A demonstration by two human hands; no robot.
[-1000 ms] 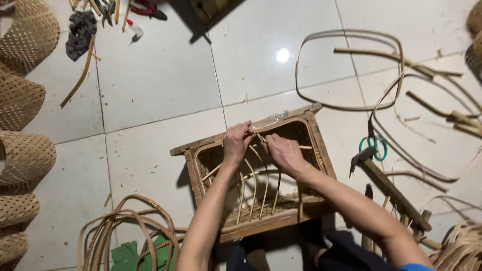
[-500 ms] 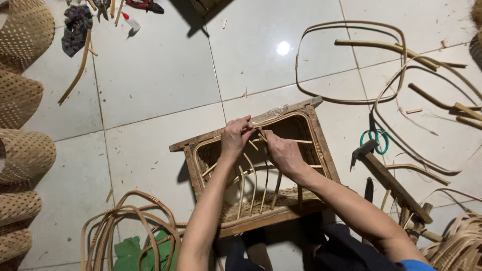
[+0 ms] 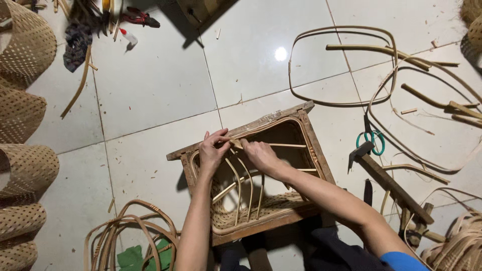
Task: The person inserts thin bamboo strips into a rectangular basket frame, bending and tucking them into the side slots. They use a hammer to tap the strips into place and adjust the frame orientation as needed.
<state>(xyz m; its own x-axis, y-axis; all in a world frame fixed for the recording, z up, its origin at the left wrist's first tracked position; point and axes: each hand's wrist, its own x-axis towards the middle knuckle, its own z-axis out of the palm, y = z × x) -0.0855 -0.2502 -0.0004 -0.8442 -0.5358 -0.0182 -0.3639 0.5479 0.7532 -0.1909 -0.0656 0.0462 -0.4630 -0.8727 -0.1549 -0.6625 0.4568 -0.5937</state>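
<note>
Pinching a thin cane strip (image 3: 235, 142), the left hand (image 3: 213, 150) sits at the far rim of a wooden frame (image 3: 321, 155) on the tiled floor (image 3: 160, 95). Its fingers are closed tight on the strip. The right hand (image 3: 258, 153) is just beside it, almost touching, and its fingers also grip the strip near the same spot. Both arms reach out over the frame from the bottom of the view.

Inside the frame sits a half-made basket (image 3: 251, 211). Its bottom is woven, and bare cane ribs (image 3: 240, 188) curve up from it toward the hands. A straight stick (image 3: 286, 145) lies across the opening, right of the hands.

Right of the frame, a hammer (image 3: 386, 180) lies on the floor. Green scissors (image 3: 374, 140) are just past its head. Bent cane hoops (image 3: 346, 65) lie farther off at the top right. More cane loops (image 3: 130, 236) are piled at the bottom left, with a green scrap (image 3: 133, 258) under them. Woven shades (image 3: 22, 115) are stacked along the left edge. A dark cloth (image 3: 75, 45) and red pliers (image 3: 140, 19) lie at the top left.
</note>
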